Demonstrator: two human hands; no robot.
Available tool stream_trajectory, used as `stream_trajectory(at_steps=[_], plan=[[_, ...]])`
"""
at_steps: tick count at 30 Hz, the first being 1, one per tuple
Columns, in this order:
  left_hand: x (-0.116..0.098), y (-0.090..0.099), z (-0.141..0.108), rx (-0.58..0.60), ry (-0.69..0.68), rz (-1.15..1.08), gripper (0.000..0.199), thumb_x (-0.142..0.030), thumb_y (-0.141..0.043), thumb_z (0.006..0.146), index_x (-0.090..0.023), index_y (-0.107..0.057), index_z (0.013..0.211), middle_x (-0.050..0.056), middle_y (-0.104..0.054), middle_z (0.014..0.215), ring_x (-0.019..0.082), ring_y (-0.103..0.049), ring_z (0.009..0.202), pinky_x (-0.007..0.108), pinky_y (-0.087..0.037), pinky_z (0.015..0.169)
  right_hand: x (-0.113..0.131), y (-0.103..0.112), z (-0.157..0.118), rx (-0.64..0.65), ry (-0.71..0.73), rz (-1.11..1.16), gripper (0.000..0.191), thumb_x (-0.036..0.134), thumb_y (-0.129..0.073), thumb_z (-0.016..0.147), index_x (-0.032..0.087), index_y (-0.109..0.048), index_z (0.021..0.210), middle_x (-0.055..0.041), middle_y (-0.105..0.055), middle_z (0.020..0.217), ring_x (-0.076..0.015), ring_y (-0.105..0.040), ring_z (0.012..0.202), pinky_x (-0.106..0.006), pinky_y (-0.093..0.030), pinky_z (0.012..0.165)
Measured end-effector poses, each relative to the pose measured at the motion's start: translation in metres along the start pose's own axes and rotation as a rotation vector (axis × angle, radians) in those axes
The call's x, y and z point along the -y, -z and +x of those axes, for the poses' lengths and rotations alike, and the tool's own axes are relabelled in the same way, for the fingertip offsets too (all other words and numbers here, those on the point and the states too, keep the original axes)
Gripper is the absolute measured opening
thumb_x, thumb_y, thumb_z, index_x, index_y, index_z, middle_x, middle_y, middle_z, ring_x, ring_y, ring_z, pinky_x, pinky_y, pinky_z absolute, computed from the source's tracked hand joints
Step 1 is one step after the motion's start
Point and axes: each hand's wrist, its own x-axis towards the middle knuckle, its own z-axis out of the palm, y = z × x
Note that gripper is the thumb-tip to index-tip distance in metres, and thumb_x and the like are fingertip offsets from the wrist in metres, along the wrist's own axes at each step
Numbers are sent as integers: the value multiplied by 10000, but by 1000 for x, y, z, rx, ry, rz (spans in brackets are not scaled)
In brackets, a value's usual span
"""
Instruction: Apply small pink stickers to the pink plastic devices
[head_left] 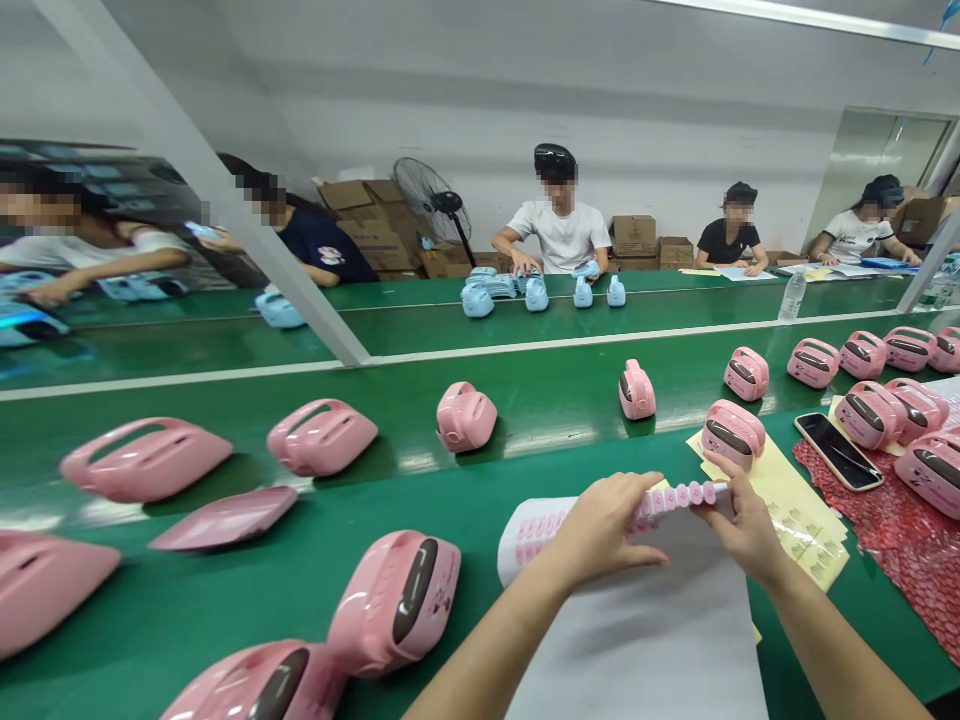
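A large white sheet of pink stickers (679,610) is bent over in front of me, its plain back facing up. Along its bent edge runs a row of small round pink stickers, and more show at its curled left side. My left hand (611,530) grips the bend, fingers over the top and thumb on the near face. At the sheet's right end my right hand (742,520) pinches the edge between thumb and fingers. Just behind that hand stands a pink handled housing (733,433) with a dark window. Another pink housing (397,600) rests left of my arms.
Pale yellow sticker sheets (806,525), a phone (838,452) and red bubble wrap (900,560) lie at right. Several pink housings line the green belt (547,420). A slanted white post (202,180) rises at left. Across the belt, people sit with blue housings (478,300) and papers.
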Motion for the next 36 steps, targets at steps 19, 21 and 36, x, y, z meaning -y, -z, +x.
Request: stream_trajectory(at_steps=[19, 21, 36], plan=[[35, 15, -14, -108, 162, -64, 287, -536, -681, 638, -256, -666, 698, -8, -643, 601, 176, -560, 578, 268, -420, 595, -20, -7, 0, -92, -91, 136, 490, 396, -578, 794, 238, -457, 1242, -13, -632, 805, -175, -612, 711, -313, -518, 698], [41, 17, -18, -152, 168, -20, 373, -565, -668, 630, -254, -673, 836, 30, -681, 721, 215, -592, 681, 299, -430, 665, -27, -3, 3, -109, -87, 122, 541, 413, -589, 782, 244, -434, 1271, -34, -651, 890, -196, -626, 790, -339, -514, 758], [70, 12, -11, -251, 304, 223, 471, -523, -518, 753, -240, -317, 435, -13, -400, 429, 158, -423, 469, 284, -272, 524, -46, -9, 6, -151, -123, 164, 569, 393, -650, 736, 232, -453, 1245, -77, -627, 1080, -250, -569, 1066, -407, -464, 913]])
